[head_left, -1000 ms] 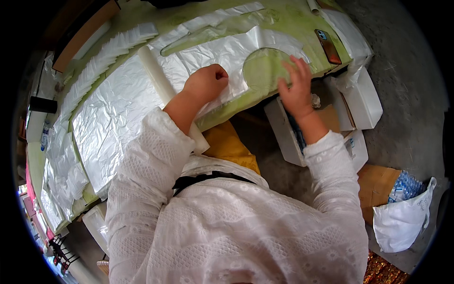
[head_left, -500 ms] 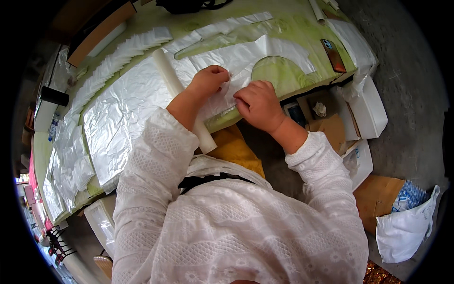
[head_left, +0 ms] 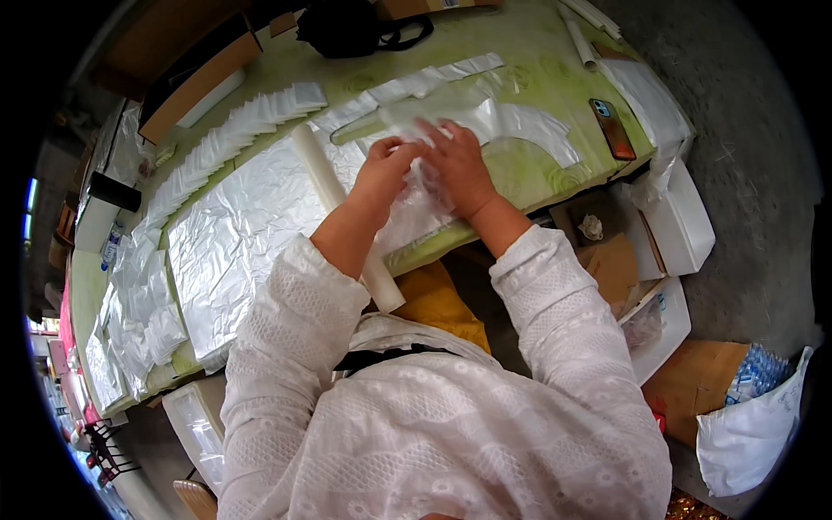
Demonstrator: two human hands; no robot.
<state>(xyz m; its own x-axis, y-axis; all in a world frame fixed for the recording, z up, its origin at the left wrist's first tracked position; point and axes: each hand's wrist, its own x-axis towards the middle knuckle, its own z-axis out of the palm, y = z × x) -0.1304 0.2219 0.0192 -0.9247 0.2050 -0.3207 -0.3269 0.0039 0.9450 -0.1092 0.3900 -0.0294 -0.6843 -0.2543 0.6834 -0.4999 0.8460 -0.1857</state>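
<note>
My left hand (head_left: 384, 180) is closed at the fingertips on a thin clear plastic bag (head_left: 423, 195), which hangs crumpled between my hands. Close beside it, my right hand (head_left: 462, 169) reaches across the same plastic; motion smears its fingertips, so their grip cannot be told. A pale tube-like roll (head_left: 316, 163) lies slantwise under my left forearm, one end jutting past the table's near edge. Left of the roll spreads a pile of flat, wrinkled clear plastic sheets (head_left: 238, 247). Beyond my hands lie further strips of plastic film (head_left: 433, 80).
Fanned plastic bags (head_left: 247, 123) line the far left of the green table (head_left: 529, 30). A phone (head_left: 613, 130) lies near its right edge, a black bag (head_left: 338, 30) at the back. Below right stand white boxes (head_left: 680, 212), a carton (head_left: 693, 377) and a white sack (head_left: 750, 442).
My right hand has moved up and left, close against my left hand, its fingers now blurred. The plastic between the hands has bunched up. The whole view has shifted slightly.
</note>
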